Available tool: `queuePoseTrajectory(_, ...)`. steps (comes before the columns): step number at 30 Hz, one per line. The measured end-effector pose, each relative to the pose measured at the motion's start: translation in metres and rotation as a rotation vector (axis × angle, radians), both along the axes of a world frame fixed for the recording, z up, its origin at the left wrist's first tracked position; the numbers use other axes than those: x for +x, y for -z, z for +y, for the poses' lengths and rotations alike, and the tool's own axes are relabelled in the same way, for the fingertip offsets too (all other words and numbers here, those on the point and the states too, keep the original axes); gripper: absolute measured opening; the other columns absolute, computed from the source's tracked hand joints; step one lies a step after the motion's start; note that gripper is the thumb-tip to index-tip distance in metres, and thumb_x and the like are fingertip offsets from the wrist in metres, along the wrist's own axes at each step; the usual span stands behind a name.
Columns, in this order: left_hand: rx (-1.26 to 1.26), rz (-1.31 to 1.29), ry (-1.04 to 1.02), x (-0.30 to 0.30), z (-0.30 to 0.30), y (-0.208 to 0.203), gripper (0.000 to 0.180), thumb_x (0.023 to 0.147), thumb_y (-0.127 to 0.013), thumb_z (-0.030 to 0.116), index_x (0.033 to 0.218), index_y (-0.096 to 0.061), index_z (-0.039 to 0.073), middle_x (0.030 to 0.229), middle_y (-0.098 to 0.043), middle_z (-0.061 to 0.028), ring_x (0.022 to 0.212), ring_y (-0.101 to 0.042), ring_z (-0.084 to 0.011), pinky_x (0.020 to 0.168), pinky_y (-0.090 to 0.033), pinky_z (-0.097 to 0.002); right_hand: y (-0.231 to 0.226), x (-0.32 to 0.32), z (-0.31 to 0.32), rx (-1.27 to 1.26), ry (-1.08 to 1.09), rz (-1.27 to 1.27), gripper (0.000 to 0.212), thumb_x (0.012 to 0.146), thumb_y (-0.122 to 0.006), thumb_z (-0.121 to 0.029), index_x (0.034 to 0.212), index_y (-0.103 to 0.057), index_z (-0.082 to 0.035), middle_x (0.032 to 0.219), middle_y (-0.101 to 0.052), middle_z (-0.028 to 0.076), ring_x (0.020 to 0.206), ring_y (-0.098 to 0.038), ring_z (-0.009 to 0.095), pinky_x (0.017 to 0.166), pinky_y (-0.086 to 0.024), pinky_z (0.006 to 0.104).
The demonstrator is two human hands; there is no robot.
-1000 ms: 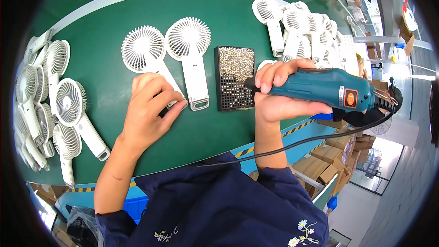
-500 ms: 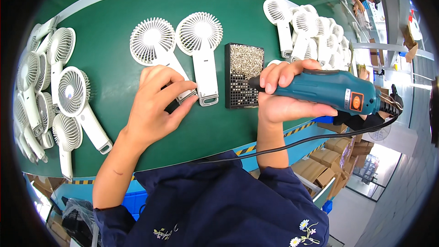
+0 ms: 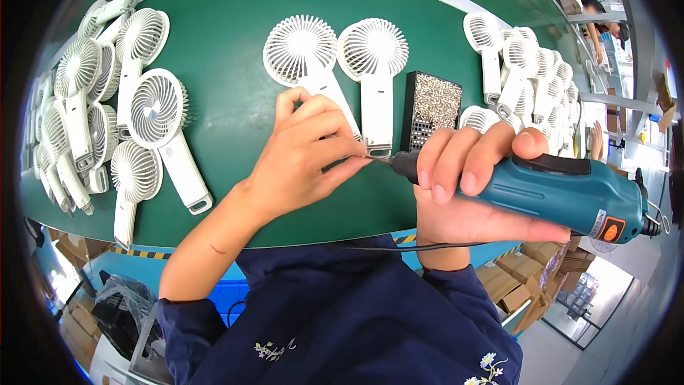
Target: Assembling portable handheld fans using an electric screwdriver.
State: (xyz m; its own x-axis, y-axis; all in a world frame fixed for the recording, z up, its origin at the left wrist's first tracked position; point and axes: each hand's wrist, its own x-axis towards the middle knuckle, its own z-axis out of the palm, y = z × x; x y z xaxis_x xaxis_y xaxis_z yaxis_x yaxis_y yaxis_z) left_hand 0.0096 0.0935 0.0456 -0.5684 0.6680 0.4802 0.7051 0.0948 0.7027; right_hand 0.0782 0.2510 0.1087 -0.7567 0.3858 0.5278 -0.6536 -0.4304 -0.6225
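A teal electric screwdriver (image 3: 563, 196) lies level in the right grip (image 3: 470, 192), whose fingers and thumb wrap its body, the nose pointing toward the left grip (image 3: 303, 153). There, thumb and forefinger are pressed together at the tip of the bit (image 3: 383, 160); what lies between them is too small to tell. Just beyond the left grip, two white handheld fans (image 3: 374, 50) rest side by side, handles toward it. Behind the right grip sits a black tray (image 3: 410, 110) of small silvery screws (image 3: 438, 96). More fans crowd the green desk (image 3: 228, 100): one group (image 3: 78, 64) well left of the left grip, another (image 3: 520, 53) beyond the right one.
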Motion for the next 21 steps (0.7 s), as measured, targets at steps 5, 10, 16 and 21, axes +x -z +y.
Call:
queuePoseTrajectory(5, 0.0, -0.026, 0.007, -0.004, -0.006, -0.003, 0.022, 0.062, -0.082, 0.006, 0.078, -0.069, 0.012, 0.076, -0.055, 0.0024, 0.084, -0.055, -0.0182, 0.089, -0.032, -0.0385, 0.007, -0.006, -0.002, 0.056, -0.076, 0.007, 0.1, 0.069, -0.04, -0.092, 0.117, -0.052, -0.006, 0.07, -0.055, 0.008, 0.047, -0.05, 0.02, 0.043, -0.043, 0.0341)
queuePoseTrajectory(10, -0.022, -0.014, -0.005, -0.005, -0.006, -0.006, 0.021, 0.062, -0.081, 0.006, 0.078, -0.068, 0.012, 0.076, -0.055, 0.0027, 0.086, -0.055, -0.0179, 0.091, -0.032, -0.0389, -0.002, -0.004, -0.008, 0.003, -0.019, 0.011, 0.1, 0.069, -0.04, -0.092, 0.119, -0.051, -0.006, 0.071, -0.056, 0.008, 0.047, -0.05, 0.02, 0.042, -0.043, 0.0346)
queuePoseTrajectory(16, -0.036, -0.044, 0.012, -0.004, -0.007, -0.005, 0.02, 0.062, -0.081, 0.007, 0.077, -0.068, 0.013, 0.076, -0.055, 0.0029, 0.085, -0.055, -0.0174, 0.091, -0.032, -0.0382, 0.008, -0.005, -0.006, 0.029, -0.071, 0.001, 0.098, 0.07, -0.04, -0.091, 0.118, -0.051, -0.006, 0.071, -0.056, 0.009, 0.047, -0.05, 0.02, 0.042, -0.044, 0.0349)
queuePoseTrajectory(21, -0.03, -0.028, 0.015, -0.006, -0.008, -0.006, 0.02, 0.062, -0.081, 0.007, 0.076, -0.068, 0.013, 0.075, -0.055, 0.0028, 0.085, -0.055, -0.0171, 0.091, -0.031, -0.0389, -0.003, -0.004, -0.005, 0.077, -0.054, 0.013, 0.092, 0.076, -0.041, -0.087, 0.122, -0.051, -0.007, 0.072, -0.053, 0.006, 0.047, -0.049, 0.018, 0.043, -0.042, 0.0332)
